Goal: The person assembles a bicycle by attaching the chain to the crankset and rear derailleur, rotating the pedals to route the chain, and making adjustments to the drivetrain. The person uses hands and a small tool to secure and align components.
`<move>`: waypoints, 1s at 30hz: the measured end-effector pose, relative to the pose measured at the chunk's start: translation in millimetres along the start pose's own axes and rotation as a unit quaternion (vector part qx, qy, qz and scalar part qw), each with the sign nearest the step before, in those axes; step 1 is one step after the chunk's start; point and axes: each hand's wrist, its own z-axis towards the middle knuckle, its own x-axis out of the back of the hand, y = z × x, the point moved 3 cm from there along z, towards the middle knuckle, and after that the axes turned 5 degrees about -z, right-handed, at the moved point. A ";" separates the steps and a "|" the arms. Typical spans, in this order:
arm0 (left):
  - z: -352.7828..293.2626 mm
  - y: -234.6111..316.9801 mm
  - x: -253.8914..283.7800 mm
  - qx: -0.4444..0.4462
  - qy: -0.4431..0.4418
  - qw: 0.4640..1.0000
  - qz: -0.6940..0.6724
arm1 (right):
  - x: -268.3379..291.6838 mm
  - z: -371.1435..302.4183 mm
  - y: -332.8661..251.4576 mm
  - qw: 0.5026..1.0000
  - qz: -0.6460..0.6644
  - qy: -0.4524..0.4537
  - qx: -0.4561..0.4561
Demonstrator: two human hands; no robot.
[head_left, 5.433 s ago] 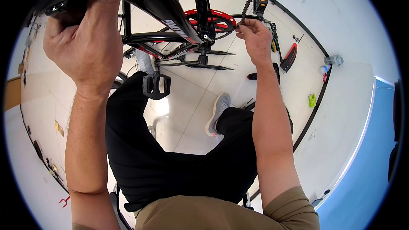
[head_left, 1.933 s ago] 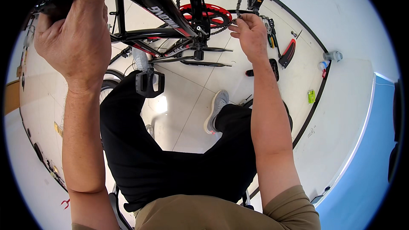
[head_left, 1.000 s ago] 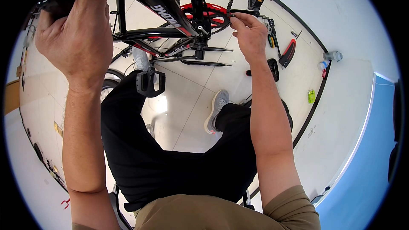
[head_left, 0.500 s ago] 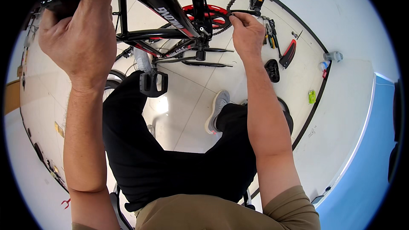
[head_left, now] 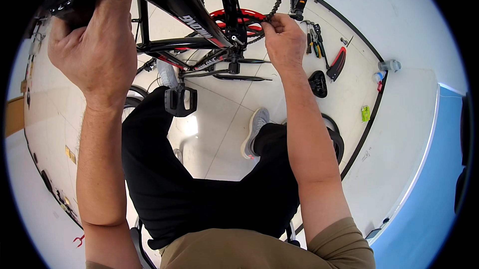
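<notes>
Black part (head_left: 75, 8) upper left; my left hand (head_left: 95, 52) clenched round it, fingertips hidden from me. Black bike frame (head_left: 172, 0) slants beside it, black pedal (head_left: 170, 101) lower down. Then red chain wheel (head_left: 252, 14). Chain (head_left: 278, 2) runs from top edge to wheel's right rim, where my right hand (head_left: 284, 42) pinches it, thumb against fingers. Farther right, I see tools (head_left: 318, 39) lying on floor (head_left: 224, 102).

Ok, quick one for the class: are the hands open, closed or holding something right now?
Left hand: closed around a black part; its fingertips are hidden.
Right hand: closed, pinching the chain.
</notes>
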 end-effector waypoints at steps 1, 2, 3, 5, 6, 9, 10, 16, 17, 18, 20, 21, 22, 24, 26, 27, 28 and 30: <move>-0.1 -0.1 0.4 0.002 0.004 1.000 0.003 | 0.3 -0.1 -1.2 1.000 -0.009 -0.002 -0.005; -0.3 1.8 -0.9 0.004 0.009 1.000 0.005 | 1.1 -0.9 -1.9 1.000 0.000 0.000 -0.002; -0.2 3.3 -1.4 0.006 0.014 1.000 0.008 | 1.6 -1.9 -2.6 1.000 0.008 0.002 0.001; 0.3 0.0 0.4 0.002 0.006 1.000 0.000 | 0.4 -2.2 -0.6 0.999 0.042 0.005 0.000; 1.0 -1.6 0.2 0.002 0.003 1.000 -0.005 | -1.7 -1.9 2.6 0.998 0.067 0.006 -0.003; -0.2 4.9 -6.3 0.048 0.061 0.997 -0.020 | -2.8 -1.6 0.3 0.995 0.075 0.031 0.052; -0.2 5.7 -7.3 0.047 0.068 0.997 -0.014 | -2.7 -1.5 -1.8 0.994 0.066 0.044 0.081; 0.8 -6.0 8.0 0.023 0.010 0.999 0.025 | -4.2 -1.7 -7.7 0.995 0.043 0.045 0.084; 0.0 -2.8 2.9 0.019 0.027 0.999 0.025 | -4.4 -1.4 -7.2 0.995 0.031 0.047 0.088; -0.4 -0.7 0.7 0.014 0.045 0.999 0.024 | -4.8 -0.7 -5.8 0.994 0.019 0.048 0.092; 0.1 -2.7 4.3 0.027 0.032 0.999 0.030 | -5.2 -0.2 -5.5 0.994 0.004 0.051 0.095; 0.4 -3.6 5.5 0.033 0.026 0.999 0.034 | -5.3 -0.2 -5.9 0.994 0.001 0.051 0.094; 0.4 -2.8 4.4 0.034 0.031 0.999 0.029 | -5.6 -0.1 -6.3 0.994 -0.002 0.052 0.094; -0.2 -0.6 1.0 0.035 0.043 0.998 0.019 | -9.2 1.5 -2.1 0.996 0.054 0.049 0.059; 0.3 -2.6 1.0 0.032 0.041 0.999 0.000 | -10.3 1.6 -2.3 0.995 0.076 0.050 0.049; 0.4 -3.5 1.4 0.031 0.040 0.999 -0.009 | -9.2 0.5 -4.9 0.995 0.069 0.052 0.057; 0.4 -3.5 1.9 0.028 0.033 0.999 -0.003 | -8.7 0.0 -6.9 0.994 0.062 0.053 0.065; 0.5 -3.4 3.0 0.021 0.017 1.000 0.007 | -10.5 -0.7 -7.3 0.994 0.068 0.048 0.066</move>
